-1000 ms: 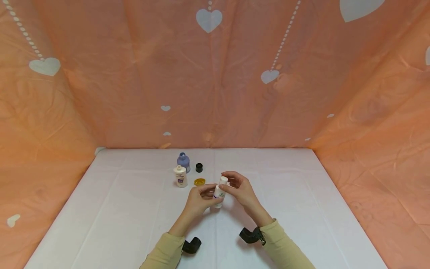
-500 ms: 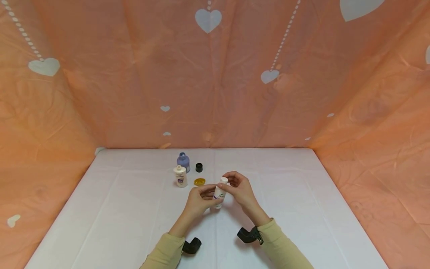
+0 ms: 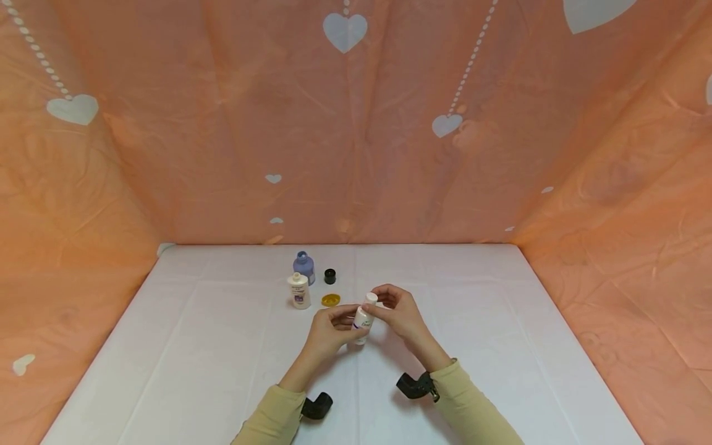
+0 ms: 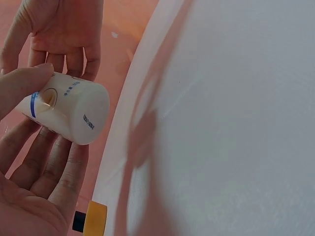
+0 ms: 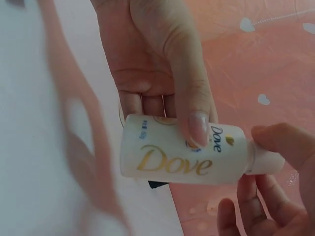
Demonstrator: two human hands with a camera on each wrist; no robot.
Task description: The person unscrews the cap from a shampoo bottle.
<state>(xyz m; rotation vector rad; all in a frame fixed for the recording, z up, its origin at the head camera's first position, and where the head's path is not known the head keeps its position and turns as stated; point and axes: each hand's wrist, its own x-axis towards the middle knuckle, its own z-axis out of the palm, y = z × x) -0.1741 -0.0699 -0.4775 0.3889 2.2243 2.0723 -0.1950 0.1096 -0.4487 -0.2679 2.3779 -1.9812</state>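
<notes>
My left hand grips the body of a small white Dove bottle, its thumb across the label and its fingers behind. The bottle is tilted above the table in the head view, with its printed base showing in the left wrist view. At its top end, my right hand holds the white cap between thumb and fingers. The cap is on the bottle's neck; whether it is loose or tight I cannot tell.
An uncapped cream bottle and an uncapped blue-purple bottle stand left of the hands on the white table. A black cap and a yellow cap lie beside them. Orange sheeting surrounds the table.
My right hand has made small shifts and turns at the cap, its wrist swinging slightly left and then back right. The left hand and the bottle have stayed in place.
</notes>
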